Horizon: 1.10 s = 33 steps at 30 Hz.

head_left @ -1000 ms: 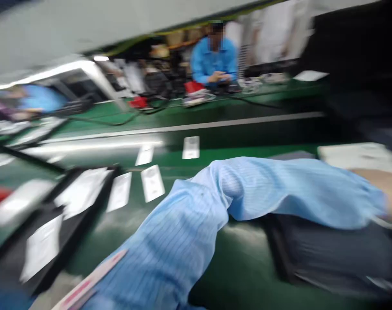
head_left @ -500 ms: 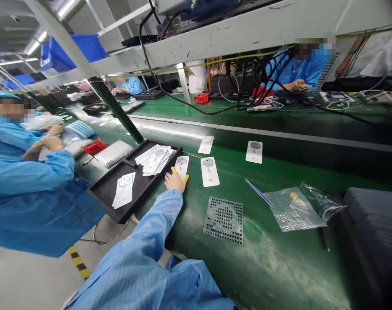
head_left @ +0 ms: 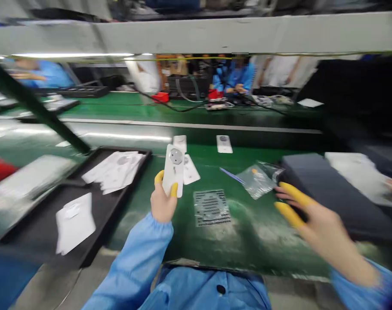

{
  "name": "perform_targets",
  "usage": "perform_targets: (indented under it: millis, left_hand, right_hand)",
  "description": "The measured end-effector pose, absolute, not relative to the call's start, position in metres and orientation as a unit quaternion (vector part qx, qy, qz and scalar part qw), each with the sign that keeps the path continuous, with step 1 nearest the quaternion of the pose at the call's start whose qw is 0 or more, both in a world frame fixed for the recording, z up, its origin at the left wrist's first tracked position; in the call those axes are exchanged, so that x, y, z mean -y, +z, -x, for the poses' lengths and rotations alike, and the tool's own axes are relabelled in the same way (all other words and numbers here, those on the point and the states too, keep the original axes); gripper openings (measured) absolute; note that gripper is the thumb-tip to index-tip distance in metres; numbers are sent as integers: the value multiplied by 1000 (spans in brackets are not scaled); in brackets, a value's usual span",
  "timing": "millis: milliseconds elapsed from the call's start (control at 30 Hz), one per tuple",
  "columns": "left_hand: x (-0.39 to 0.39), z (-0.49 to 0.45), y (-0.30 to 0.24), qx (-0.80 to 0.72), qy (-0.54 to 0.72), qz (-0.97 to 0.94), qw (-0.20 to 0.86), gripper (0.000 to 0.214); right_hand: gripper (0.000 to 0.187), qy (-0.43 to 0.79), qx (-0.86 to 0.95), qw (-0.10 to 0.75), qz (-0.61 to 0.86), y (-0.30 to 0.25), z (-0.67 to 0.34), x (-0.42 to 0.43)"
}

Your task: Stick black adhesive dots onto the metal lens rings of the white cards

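My left hand point(head_left: 163, 203), with yellow finger cots, grips the lower end of a white rounded panel point(head_left: 174, 168) that has a round grey disc near its top. It is held up off the bench. Behind it lie two similar panels, one point(head_left: 191, 170) partly hidden and another point(head_left: 180, 141) farther back. My right hand point(head_left: 315, 226) hovers at the right, slightly blurred, its yellow-capped fingers apart and nothing visible in them. Nearest to it are a clear plastic bag point(head_left: 258, 183) and a dark grey block point(head_left: 325, 189). A sheet of small black dots point(head_left: 211, 209) lies in front of me.
A black tray point(head_left: 113, 215) at the left holds several white panels. One more panel point(head_left: 224, 144) and a purple stick point(head_left: 231, 175) lie on the green bench point(head_left: 247, 237). A dark green post point(head_left: 47, 112) slants at the left. Co-workers sit across the bench.
My left hand has lifted the white panel off the bench beside the tray and brought it in front of me. My right hand has come into view. The camera has turned right.
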<state>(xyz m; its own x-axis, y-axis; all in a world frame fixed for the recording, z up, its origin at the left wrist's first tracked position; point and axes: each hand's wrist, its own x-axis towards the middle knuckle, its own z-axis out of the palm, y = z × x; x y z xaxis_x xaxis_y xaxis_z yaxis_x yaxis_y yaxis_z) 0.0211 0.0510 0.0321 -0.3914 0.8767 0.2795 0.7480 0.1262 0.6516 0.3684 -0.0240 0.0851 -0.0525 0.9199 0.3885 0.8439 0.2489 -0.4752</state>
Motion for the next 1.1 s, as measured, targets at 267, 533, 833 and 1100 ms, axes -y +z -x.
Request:
perform_targets:
  millis: [267,533,833,1100]
  left_hand:
    - [-24,-168,55,-256,476,-832,-127,38]
    - [-33,-223,83,-214,434,-863,-144,36]
    - [-49,-275,84,-211,372,-896,-118,38]
    - [-58,-326,116,-123,287,-949,-48,29]
  right_hand:
    - [65,349,644,456,506,76,-307,10]
    - [62,446,556,557,426,82,-365,24]
    - [38,413,384,652,507,81,-403,15]
    - [53,154,473,577,647,106,-464,2]
